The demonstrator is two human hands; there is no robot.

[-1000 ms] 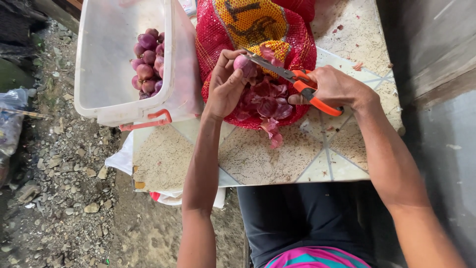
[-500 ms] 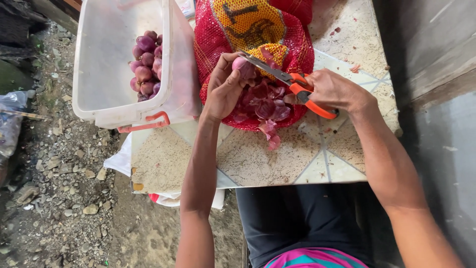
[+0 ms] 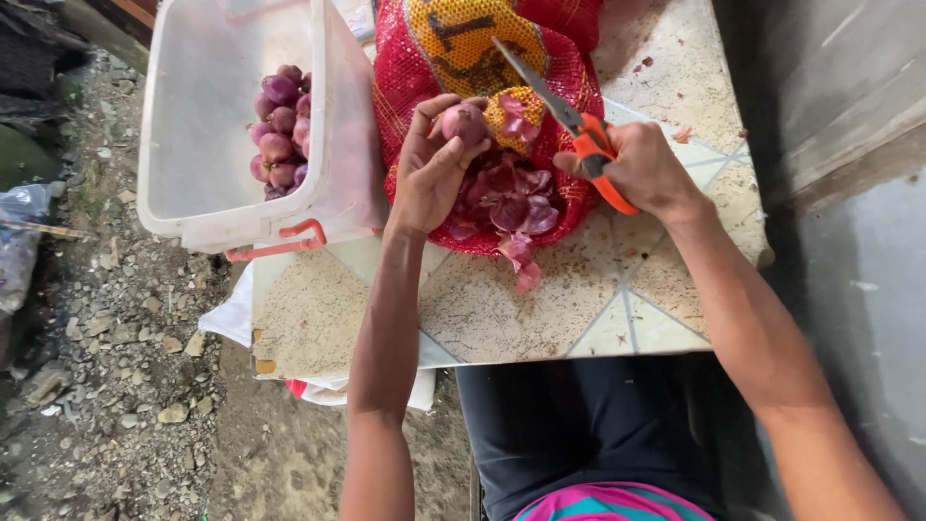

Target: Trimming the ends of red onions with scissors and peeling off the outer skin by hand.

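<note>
We hold 1 small purple onion [image 3: 464,123] in our left hand [image 3: 434,174], fingers curled around it and the thumb pressed against its side, just above the middle of the red mesh sack [image 3: 405,87]. Our right hand [image 3: 641,169] is wrapped tight around the orange handles of the scissors [image 3: 569,116], to the right of the sack's open mouth. The blades look closed or nearly so, and their long axis runs up and to the left, the tip over the yellow patch of the sack and apart from the onion. The onion lies to the left of the scissors, so the left hand is the nearer one, already on it.

Loose purple peels [image 3: 506,198] pile up in the sack's mouth, between both hands, and a few spill below it onto the tiled tabletop [image 3: 540,318]. Left of the sack stands a clear plastic tub [image 3: 193,125] with a cluster of peeled onions [image 3: 280,130] against its right wall. Left of that lies stony ground [image 3: 106,367].
</note>
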